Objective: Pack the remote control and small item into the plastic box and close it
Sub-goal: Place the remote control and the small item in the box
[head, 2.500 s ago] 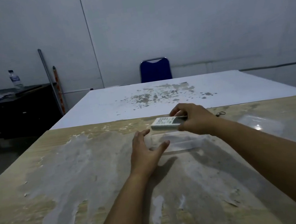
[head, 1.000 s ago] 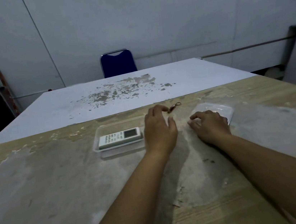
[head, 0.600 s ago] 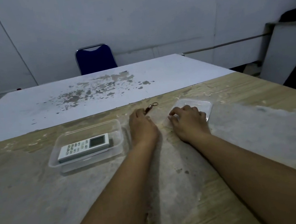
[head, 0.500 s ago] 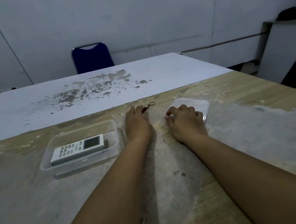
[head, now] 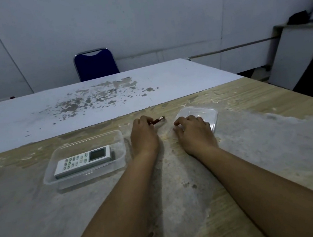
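A white remote control (head: 83, 161) lies flat inside a clear plastic box (head: 114, 135) that stands open on the worn wooden table. To the right of the box, my left hand (head: 144, 138) has its fingertips pinched on the near end of a small dark reddish item with a metal ring (head: 158, 120), which still lies on the table. Further right, my right hand (head: 194, 133) rests with curled fingers on the near edge of the clear plastic lid (head: 206, 112), which lies flat on the table.
A white table (head: 89, 99) with flaked patches butts against the far edge of the wooden one. A blue chair (head: 95, 64) stands behind it by the wall. A grey cabinet (head: 298, 52) stands at the right.
The remote now lies in the box and my right hand has left it for the lid. My left hand has moved from the box to the small item and closed its fingertips on it.
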